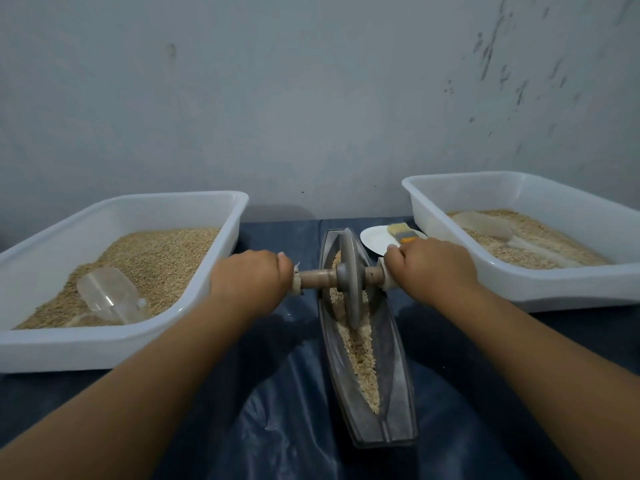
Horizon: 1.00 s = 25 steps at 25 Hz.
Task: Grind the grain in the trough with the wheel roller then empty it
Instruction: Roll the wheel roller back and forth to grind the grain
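A long, narrow boat-shaped trough (391, 382) of dull grey metal lies on a dark blue, crinkled plastic sheet (277, 427), pointing away from the person. Pale, broken grain (360, 355) fills its V-shaped groove in a gritty line. The wheel roller (349, 277), a thin grey disc on a smooth wooden axle, stands upright in the groove toward the far half of the trough, its rim sunk in the grain.

The left hand (251, 280) is wrapped around the left end of the axle, and the right hand (429, 268) grips the right end. They sit well apart, one on each side of the disc, knuckles up.

On the left stands a white plastic tub (121, 344) heaped with whole tan grain, a clear plastic scoop (109, 294) lying in it. On the right is a matching tub (568, 289) holding a shallower, paler layer and another clear scoop (485, 225). Beyond the right hand, a small white plate (375, 239) carries a brush (401, 232) with yellowish bristles; the hand hides the plate's near edge. A scuffed grey wall (311, 98) rises behind.
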Available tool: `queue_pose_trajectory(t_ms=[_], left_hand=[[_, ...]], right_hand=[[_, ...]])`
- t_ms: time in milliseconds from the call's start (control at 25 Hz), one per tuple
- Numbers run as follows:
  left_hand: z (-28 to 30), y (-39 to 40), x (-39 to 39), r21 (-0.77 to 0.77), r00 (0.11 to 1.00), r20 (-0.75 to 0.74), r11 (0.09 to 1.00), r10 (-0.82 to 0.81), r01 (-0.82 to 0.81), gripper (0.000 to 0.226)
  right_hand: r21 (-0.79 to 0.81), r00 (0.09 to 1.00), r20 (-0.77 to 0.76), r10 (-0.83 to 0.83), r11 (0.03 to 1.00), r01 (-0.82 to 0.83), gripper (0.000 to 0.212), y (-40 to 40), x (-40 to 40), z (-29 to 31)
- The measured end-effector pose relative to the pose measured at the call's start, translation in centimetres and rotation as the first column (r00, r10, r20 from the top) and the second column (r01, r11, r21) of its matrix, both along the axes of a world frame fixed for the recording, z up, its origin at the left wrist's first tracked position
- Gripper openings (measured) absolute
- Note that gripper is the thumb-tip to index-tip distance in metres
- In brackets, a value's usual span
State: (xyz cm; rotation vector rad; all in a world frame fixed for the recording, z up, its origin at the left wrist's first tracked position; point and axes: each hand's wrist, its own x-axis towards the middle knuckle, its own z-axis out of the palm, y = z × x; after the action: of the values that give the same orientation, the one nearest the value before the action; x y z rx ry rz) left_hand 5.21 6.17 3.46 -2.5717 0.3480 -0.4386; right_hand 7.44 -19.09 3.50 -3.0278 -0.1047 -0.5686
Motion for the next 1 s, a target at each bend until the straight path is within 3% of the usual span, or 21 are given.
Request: queue_pose_trajectory(t_ms=[80, 280, 360, 480, 600, 800, 880, 1000], left_hand=[[-0.3, 0.4, -2.4, -0.017, 0.999, -0.017, 0.999, -0.027, 0.027, 0.042], [-1.3, 2.3, -8.0, -0.126, 0.905, 0.194, 0.905, -0.379, 0.407, 0.047], [-1.7, 2.3, -7.6, -0.125, 0.930, 0.164, 0.928, -0.330, 0.351, 0.045], [-1.7, 1.0, -3.8, -0.043, 0.992, 0.067, 0.993, -0.109, 0.112, 0.041], [-0.5, 0.3, 0.0, -0.016, 1.000, 0.007, 1.000, 0.027, -0.027, 0.035], [-0.8, 0.7, -3.6, -0.021, 0.998, -0.060, 1.000, 0.012, -0.013, 0.037], [-1.3, 1.0, -6.9, -0.068, 0.993, 0.014, 0.991, -0.119, 0.119, 0.031], [-0.9, 1.4, -8.3, -0.272, 0.948, 0.192, 0.914, -0.254, 0.300, 0.010]], right_hand=[[0.016, 0.997, -0.054, 0.052, 0.999, -0.051, 0.049, -0.3, -2.2, 0.2], [0.025, 0.985, -0.096, 0.142, 0.990, -0.141, 0.060, -2.5, -8.0, 1.3], [0.013, 0.991, -0.045, 0.127, 0.992, -0.126, 0.061, -1.9, -7.5, 0.9], [0.002, 0.997, 0.065, 0.053, 0.999, -0.053, 0.054, -0.4, -3.8, 0.0], [0.013, 0.998, 0.056, 0.019, 1.000, -0.020, 0.051, 0.2, -0.4, -0.1], [0.033, 0.993, 0.049, 0.104, 0.994, -0.106, 0.052, -0.1, -3.3, 0.0], [0.026, 0.989, 0.048, 0.138, 0.990, -0.139, 0.056, -1.1, -6.4, 0.1], [0.020, 0.992, 0.003, 0.123, 0.992, -0.123, 0.062, -2.1, -8.3, 0.5]])
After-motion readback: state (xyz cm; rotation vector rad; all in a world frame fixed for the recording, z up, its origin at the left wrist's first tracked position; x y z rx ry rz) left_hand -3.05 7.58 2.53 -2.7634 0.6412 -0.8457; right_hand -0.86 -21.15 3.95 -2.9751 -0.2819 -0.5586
